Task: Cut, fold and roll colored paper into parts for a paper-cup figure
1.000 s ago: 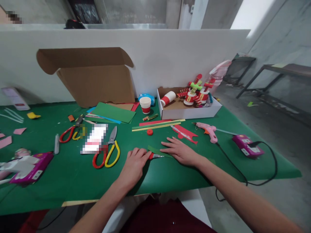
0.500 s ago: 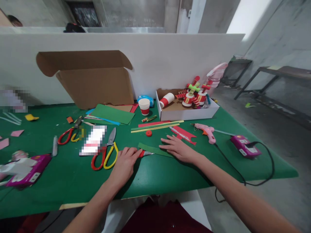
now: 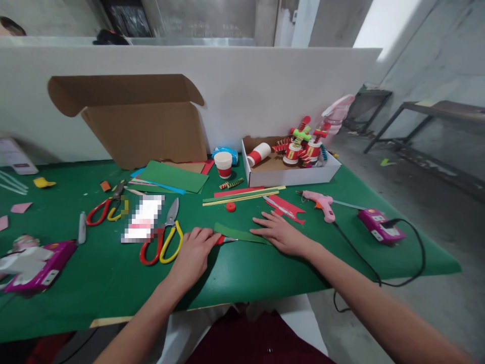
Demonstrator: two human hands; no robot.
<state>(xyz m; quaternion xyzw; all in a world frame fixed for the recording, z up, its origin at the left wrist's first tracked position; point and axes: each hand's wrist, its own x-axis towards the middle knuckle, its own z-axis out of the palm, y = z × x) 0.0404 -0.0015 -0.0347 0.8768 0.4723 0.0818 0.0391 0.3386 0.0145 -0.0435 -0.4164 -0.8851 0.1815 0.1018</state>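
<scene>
My left hand [image 3: 195, 249] rests on the table with its fingers drawn together over a small red-handled tool with a pointed metal tip [image 3: 228, 239]. Most of the tool's handle is hidden beneath the hand. A narrow green paper strip [image 3: 238, 233] starts by the left fingertips and passes behind the tool. On the strip's other end lies my right hand [image 3: 284, 235], flat with fingers spread. Large scissors with red and yellow handles [image 3: 171, 227] are just left of my left hand. Behind the hands is a small red paper roll [image 3: 231, 207].
Paper strips [image 3: 244, 198] and red cut paper [image 3: 287, 207] lie beyond the hands. A pink glue gun [image 3: 321, 202] sits right, its cable running to a purple box [image 3: 380, 226]. At the back stand a paper cup [image 3: 224, 165] and a white box [image 3: 291, 178] of paper figures.
The view has shifted slightly, so things on the table appear a little further left and higher. Both hands keep nearly the same pose on the strip and tool.
</scene>
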